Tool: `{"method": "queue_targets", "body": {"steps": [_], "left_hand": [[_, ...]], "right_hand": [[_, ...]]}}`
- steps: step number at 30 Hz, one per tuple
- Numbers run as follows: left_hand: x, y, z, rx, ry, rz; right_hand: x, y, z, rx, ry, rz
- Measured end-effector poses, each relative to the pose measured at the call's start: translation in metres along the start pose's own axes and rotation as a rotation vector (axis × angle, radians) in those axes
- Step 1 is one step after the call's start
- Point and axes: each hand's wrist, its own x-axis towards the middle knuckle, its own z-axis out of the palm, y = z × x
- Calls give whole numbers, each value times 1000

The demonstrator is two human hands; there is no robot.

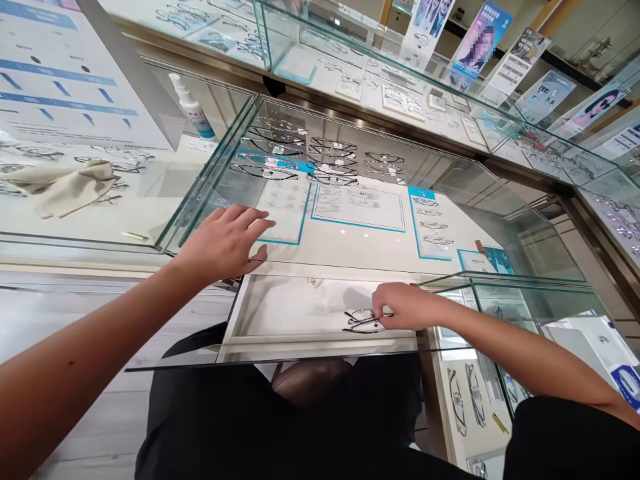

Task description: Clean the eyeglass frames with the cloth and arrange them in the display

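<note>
My right hand (407, 307) has its fingers closed in a pinch on the right end of dark-framed eyeglasses (361, 323). The eyeglasses appear over the white drawer (280, 313) at the front of the counter; whether they lie on the glass or below it I cannot tell. To the left, my left hand (225, 241) is open, palm down, fingers apart, over the glass counter top (350, 257) and holding nothing. Rows of eyeglasses (333, 162) are laid out beyond it on the glass.
A beige cloth (70, 187) lies over glasses at the left, with a spray bottle (193, 107) and a large printed sign (75, 73) behind. Glass display cases (345, 73) run along the back. More eyeglasses (465, 397) sit in a case at the right.
</note>
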Motion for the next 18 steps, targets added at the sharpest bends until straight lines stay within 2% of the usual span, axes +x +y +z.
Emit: {"method": "queue_targets", "body": {"steps": [2, 5, 9, 13, 18], "left_hand": [[0, 1, -2, 25, -6, 5], [-1, 1, -3, 33, -11, 11], [-2, -2, 2, 58, 25, 35], [-3, -3, 6, 79, 64, 46], [-2, -3, 6, 73, 98, 56]], "right_hand": [[14, 16, 29, -70, -82, 87], [39, 53, 50, -289, -13, 162], [65, 108, 43, -414, 120, 246], [77, 157, 33, -493, 209, 276], [83, 202, 37, -545, 281, 294]]}}
